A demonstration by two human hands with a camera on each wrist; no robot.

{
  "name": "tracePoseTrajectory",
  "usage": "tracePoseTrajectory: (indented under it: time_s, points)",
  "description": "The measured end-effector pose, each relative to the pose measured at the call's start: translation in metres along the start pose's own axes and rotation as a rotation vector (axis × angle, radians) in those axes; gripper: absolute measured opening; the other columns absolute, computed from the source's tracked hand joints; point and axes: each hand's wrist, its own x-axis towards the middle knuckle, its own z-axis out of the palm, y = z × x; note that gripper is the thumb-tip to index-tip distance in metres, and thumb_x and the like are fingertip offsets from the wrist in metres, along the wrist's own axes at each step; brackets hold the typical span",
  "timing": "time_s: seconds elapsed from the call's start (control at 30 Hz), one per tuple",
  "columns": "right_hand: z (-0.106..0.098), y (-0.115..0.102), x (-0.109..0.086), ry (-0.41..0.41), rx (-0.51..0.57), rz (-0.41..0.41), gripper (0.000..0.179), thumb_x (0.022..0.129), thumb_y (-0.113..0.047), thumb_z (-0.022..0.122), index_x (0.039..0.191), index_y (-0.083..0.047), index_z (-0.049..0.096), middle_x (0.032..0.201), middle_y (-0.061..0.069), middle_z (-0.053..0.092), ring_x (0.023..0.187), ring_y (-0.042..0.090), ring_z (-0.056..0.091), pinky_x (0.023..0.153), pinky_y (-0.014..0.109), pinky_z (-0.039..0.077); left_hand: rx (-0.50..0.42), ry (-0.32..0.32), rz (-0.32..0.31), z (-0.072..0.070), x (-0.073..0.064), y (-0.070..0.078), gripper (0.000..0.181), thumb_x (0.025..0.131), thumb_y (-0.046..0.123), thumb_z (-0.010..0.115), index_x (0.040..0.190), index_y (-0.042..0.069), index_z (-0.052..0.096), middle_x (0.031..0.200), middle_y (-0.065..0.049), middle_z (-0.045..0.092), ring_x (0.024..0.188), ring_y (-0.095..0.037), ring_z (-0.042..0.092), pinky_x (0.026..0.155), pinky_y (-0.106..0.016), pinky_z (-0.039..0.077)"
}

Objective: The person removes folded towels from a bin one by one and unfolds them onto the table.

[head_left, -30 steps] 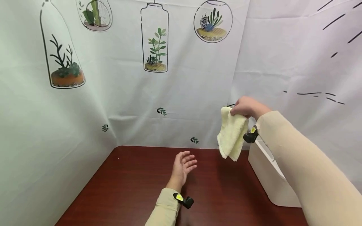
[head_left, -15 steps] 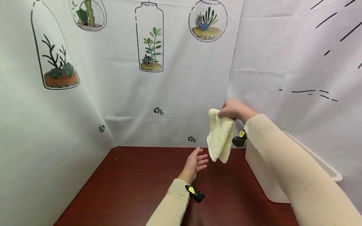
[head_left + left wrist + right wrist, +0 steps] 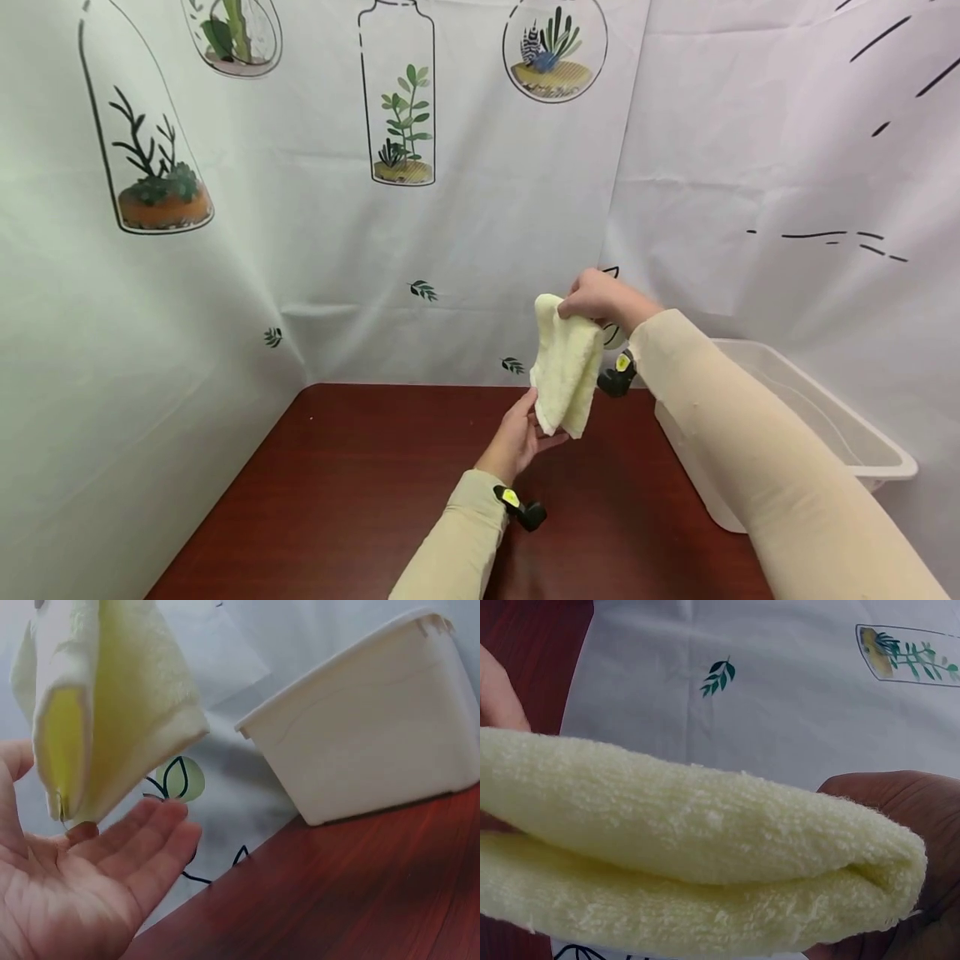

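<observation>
Cloth [image 3: 561,371] hung because our right hand [image 3: 603,297] pinched its top; our left hand [image 3: 521,438] lay by its hem, fingers uncurled

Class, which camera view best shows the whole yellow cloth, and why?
The head view: the yellow cloth hangs there almost whole from the right hand. The left wrist view shows its folded lower end near the left hand, top cut off; the right wrist view shows a fluffy fold close up, cut at the left edge.
</observation>
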Motion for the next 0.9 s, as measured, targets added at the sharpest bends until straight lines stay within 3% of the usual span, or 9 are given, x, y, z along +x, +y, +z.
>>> tracePoseTrajectory:
  time_s: [0.33,0.47,0.67,0.9]
  points:
    - [0.004,0.002,0.004,0.029,-0.015,0.007,0.013,0.081,-0.014,0.063,0.077,-0.003,0.066,0.065,0.002,0.058,0.053,0.013,0.054,0.051,0.030,0.050,-0.119,0.102,0.067,0.000,0.005,0.002,0.044,0.106,0.021,0.056,0.141,-0.005,0.047,0.109,-0.006,0.065,0.094,-0.015,0.068,0.081,-0.033,0.056]
    - [0.005,0.007,0.005,0.039,-0.037,-0.005,0.013,0.083,-0.015,0.064,0.080,-0.002,0.067,0.067,0.002,0.058,0.054,0.013,0.053,0.052,0.029,0.050,-0.087,0.148,0.097,-0.007,0.006,0.007,0.046,0.104,0.017,0.058,0.143,-0.004,0.046,0.113,-0.009,0.065,0.094,-0.016,0.069,0.080,-0.032,0.058]
    - [0.010,0.016,0.004,0.031,-0.002,0.008,0.021,0.089,-0.015,0.065,0.099,0.003,0.069,0.084,0.010,0.064,0.064,0.017,0.060,0.057,0.033,0.056,0.007,0.243,0.146,-0.023,0.006,0.022,0.050,0.103,0.013,0.060,0.149,0.004,0.045,0.122,-0.014,0.063,0.096,-0.018,0.068,0.074,-0.033,0.059]
    - [0.023,0.034,0.007,0.076,0.077,0.026,0.024,0.088,-0.016,0.065,0.099,0.003,0.072,0.074,0.005,0.061,0.056,0.013,0.053,0.052,0.029,0.049,0.112,0.281,0.177,-0.036,0.004,0.047,0.054,0.101,0.012,0.063,0.152,0.008,0.044,0.142,-0.017,0.055,0.107,-0.023,0.068,0.077,-0.036,0.060]
